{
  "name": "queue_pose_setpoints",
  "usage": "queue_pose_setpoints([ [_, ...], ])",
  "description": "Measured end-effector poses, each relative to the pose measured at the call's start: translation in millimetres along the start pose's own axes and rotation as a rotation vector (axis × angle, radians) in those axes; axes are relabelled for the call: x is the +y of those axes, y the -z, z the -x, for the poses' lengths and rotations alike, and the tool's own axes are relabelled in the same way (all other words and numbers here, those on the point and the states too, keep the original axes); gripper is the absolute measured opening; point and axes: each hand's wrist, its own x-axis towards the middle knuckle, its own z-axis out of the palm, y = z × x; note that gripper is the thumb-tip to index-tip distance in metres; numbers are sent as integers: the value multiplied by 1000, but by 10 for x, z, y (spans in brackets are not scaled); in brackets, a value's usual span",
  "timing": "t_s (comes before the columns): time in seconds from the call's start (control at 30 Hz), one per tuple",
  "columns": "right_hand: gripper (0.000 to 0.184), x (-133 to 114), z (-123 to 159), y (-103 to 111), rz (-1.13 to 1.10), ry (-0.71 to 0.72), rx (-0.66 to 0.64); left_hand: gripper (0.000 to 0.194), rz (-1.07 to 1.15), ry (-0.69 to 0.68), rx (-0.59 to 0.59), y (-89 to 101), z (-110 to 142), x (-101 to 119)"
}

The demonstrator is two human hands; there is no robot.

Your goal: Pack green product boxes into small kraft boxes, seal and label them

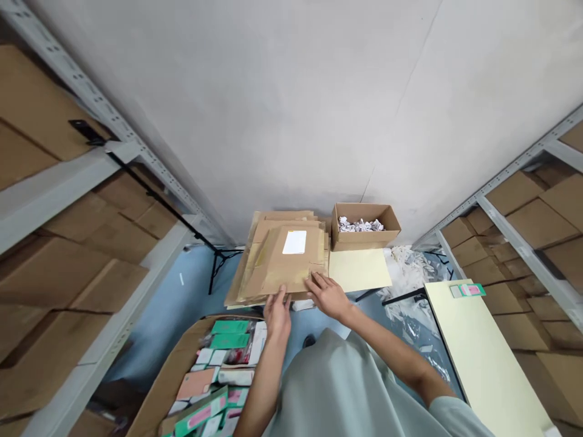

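Note:
A flattened cardboard box (277,255) with a white label (294,242) lies on top of a stack of flat cardboard sheets (243,285). My left hand (277,312) grips its front edge, with the fingertips on the cardboard. Close to the front right corner, my right hand (328,295) rests on the cardboard with the fingers apart, beside a strip of tape. The undersides of both hands are hidden.
An open carton (364,241) of crumpled paper stands behind a pale tabletop (359,272). Below left, a large carton (159,388) holds green and white packages. A tripod (214,255) and shelves of boxes flank the left; another pale table (483,346) and shelves stand right.

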Motion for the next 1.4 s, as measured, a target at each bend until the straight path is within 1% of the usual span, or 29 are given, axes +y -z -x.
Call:
queue_pose_setpoints([
  [0.1, 57, 72, 207, 85, -105, -38, 98, 26, -40, 21, 8, 222, 59, 87],
  [0.17, 55, 119, 334, 122, -166, -85, 138, 26, -78, 36, -9, 351, 89, 175],
  [0.23, 54, 146, 440, 147, -230, -129, 169, 26, -104, 21, -27, 427, 120, 281],
  [0.3, 55, 162, 524, 185, -308, -165, 219, 26, -121, -12, -44, 429, 164, 391],
  [0.4, 60, 228, 644, 336, -447, -234, 363, 34, -171, -66, -119, 286, 265, 517],
  [0.47, 65, 362, 759, 523, -507, -313, 513, 44, -227, -93, -228, 115, 353, 547],
  [0.57, 73, 735, 1051, 874, -485, -483, 765, 58, -335, -118, -443, -216, 500, 486],
  [0.63, 78, 1051, 1346, 1075, -423, -622, 908, 61, -405, -121, -595, -468, 604, 369],
  [0.7, 81, 1340, 1726, 1195, -389, -773, 1012, 60, -475, -116, -747, -730, 721, 191],
  [0.77, 76, 1533, 2181, 1220, -423, -896, 1042, 56, -537, -113, -888, -982, 861, -34],
  [0.8, 73, 1583, 2427, 1204, -449, -944, 1052, 56, -562, -109, -951, -1099, 941, -156],
  [0.87, 66, 1603, 2936, 1133, -499, -1017, 1093, 57, -599, -89, -1056, -1319, 1119, -404],
  [0.93, 62, 1557, 3443, 1040, -551, -1072, 1160, 59, -645, -84, -1143, -1540, 1309, -646],
  [1.0, 58, 1498, 3932, 944, -608, -1118, 1220, 59, -702, -124, -1242, -1786, 1506, -893],
  [1.1, 53, 1460, 4607, 793, -667, -1202, 1307, 58, -784, -198, -1395, -2210, 1829, -1312],
  [1.17, 52, 1503, 5007, 690, -702, -1249, 1374, 58, -829, -275, -1460, -2514, 2075, -1645],
  [1.2, 53, 1550, 5193, 642, -719, -1264, 1408, 58, -852, -331, -1475, -2669, 2211, -1830],
  [1.27, 53, 1694, 5546, 568, -733, -1287, 1480, 57, -896, -441, -1485, -2979, 2507, -2229],
  [1.3, 54, 1786, 5716, 545, -733, -1297, 1513, 57, -914, -471, -1491, -3131, 2665, -2439],
  [1.33, 53, 1885, 5884, 532, -730, -1309, 1542, 57, -927, -479, -1503, -3281, 2826, -2652],
  [1.4, 51, 2090, 6211, 533, -716, -1334, 1583, 55, -940, -450, -1547, -3563, 3148, -3075],
])
